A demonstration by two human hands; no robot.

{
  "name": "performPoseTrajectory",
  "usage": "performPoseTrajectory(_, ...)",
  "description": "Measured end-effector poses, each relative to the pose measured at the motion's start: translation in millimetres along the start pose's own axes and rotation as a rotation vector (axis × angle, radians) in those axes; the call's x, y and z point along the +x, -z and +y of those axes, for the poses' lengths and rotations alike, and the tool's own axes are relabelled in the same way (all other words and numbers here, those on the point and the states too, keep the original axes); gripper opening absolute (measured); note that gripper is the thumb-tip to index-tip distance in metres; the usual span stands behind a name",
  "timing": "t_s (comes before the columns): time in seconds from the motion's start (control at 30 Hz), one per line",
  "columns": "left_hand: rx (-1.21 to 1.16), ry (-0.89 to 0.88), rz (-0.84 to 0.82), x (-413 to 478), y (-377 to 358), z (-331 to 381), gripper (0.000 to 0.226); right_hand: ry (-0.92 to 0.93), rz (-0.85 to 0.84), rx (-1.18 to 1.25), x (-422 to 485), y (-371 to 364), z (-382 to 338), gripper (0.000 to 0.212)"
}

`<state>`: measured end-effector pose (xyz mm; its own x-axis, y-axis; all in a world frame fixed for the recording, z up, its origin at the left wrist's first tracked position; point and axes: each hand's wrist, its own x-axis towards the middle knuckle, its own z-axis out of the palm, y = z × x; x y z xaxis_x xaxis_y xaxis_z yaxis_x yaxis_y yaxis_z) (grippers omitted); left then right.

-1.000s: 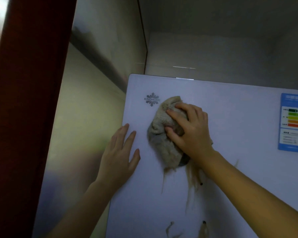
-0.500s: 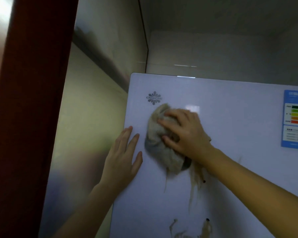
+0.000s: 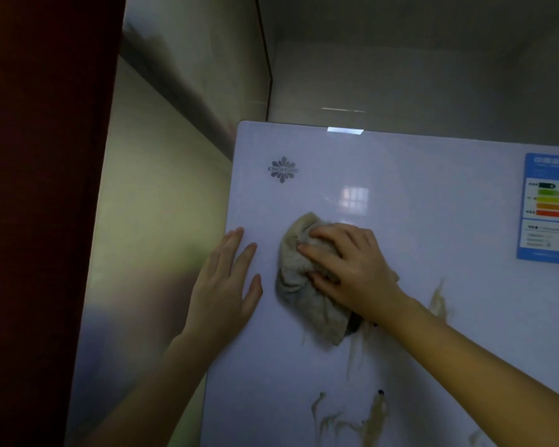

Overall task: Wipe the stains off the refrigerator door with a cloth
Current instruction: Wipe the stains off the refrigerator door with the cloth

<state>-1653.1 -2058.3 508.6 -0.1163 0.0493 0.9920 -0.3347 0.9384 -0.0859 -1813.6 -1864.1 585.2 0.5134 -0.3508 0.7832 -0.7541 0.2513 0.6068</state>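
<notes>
The cloth (image 3: 304,291), a beige rag bunched into a wad, lies pressed against the upper left part of the refrigerator door (image 3: 449,343), at about 5 o'clock from the brand logo (image 3: 282,169). The right hand (image 3: 349,269) grips it, fingers curled over the top of the wad and the palm bearing down on it. The left hand (image 3: 226,285) lies flat at 9 o'clock from the cloth and close beside it without touching it. Its fingers are straight and spread on the door near the left edge, holding nothing. A brownish streak (image 3: 355,350) runs down from under the cloth at 5 o'clock, another smear (image 3: 438,301) sits at 3 o'clock past the right wrist, and a cluster of drips (image 3: 371,417) marks the door at 6 o'clock near the bottom of the view. A blue energy label (image 3: 549,208) is stuck at 2 o'clock. The cloth looks soft, light and limp, so it will fold and shed loose corners unless most of it is gathered under the palm, as it is now. Whether it is damp cannot be told. The door is glossy and stiff, so the wad should slide easily, and the streaks, which look dried, will likely need firm pressure. The flat left hand probably steadies the door against that push.
</notes>
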Motion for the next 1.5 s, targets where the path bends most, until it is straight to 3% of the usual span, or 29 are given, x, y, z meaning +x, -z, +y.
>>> performPoseTrajectory(0.07, 0.005, 0.002, -0.001, 0, 0, 1, 0.049, 0.005, -0.009, -0.002, 0, 3, 5, 0.04)
performPoseTrajectory(0.23, 0.026, 0.01, 0.001, -1, -1, 4, 0.051, -0.205, 0.098, 0.011, 2, 7, 11, 0.044)
performPoseTrajectory(0.4, 0.021, 0.009, 0.012, -2, -1, 4, 0.051, 0.066, -0.046, 0.02, -13, 7, 2, 0.038)
performPoseTrajectory(0.57, 0.035, -0.021, -0.011, -2, -4, 6, 0.051, -0.23, 0.102, -0.019, -18, 21, 22, 0.039)
performPoseTrajectory(0.63, 0.042, -0.046, -0.028, -4, -7, 7, 0.051, -0.27, 0.124, -0.004, -24, 21, 18, 0.04)
performPoseTrajectory(0.83, 0.053, -0.051, -0.033, -5, -6, 9, 0.052, 0.111, -0.095, 0.021, -56, 19, 11, 0.036)
performPoseTrajectory(1.07, 0.059, -0.051, -0.04, -5, -6, 10, 0.053, -0.372, 0.115, -0.015, -63, 38, 26, 0.042)
performPoseTrajectory(1.13, 0.06, -0.049, -0.051, -5, -4, 10, 0.053, -0.301, 0.065, 0.014, -74, 31, 13, 0.041)
performPoseTrajectory(1.23, 0.058, -0.033, -0.085, -5, -2, 11, 0.055, 0.041, -0.086, 0.053, -102, 24, -7, 0.034)
performPoseTrajectory(1.3, 0.058, -0.032, -0.094, -5, -1, 12, 0.055, 0.147, -0.145, 0.057, -113, 26, -10, 0.03)
performPoseTrajectory(1.37, 0.06, -0.033, -0.102, -5, -1, 12, 0.056, 0.086, -0.11, 0.042, -113, 33, -3, 0.031)
performPoseTrajectory(1.5, 0.055, -0.028, -0.105, -5, -1, 12, 0.055, -0.228, -0.008, -0.031, -109, 46, 21, 0.043)
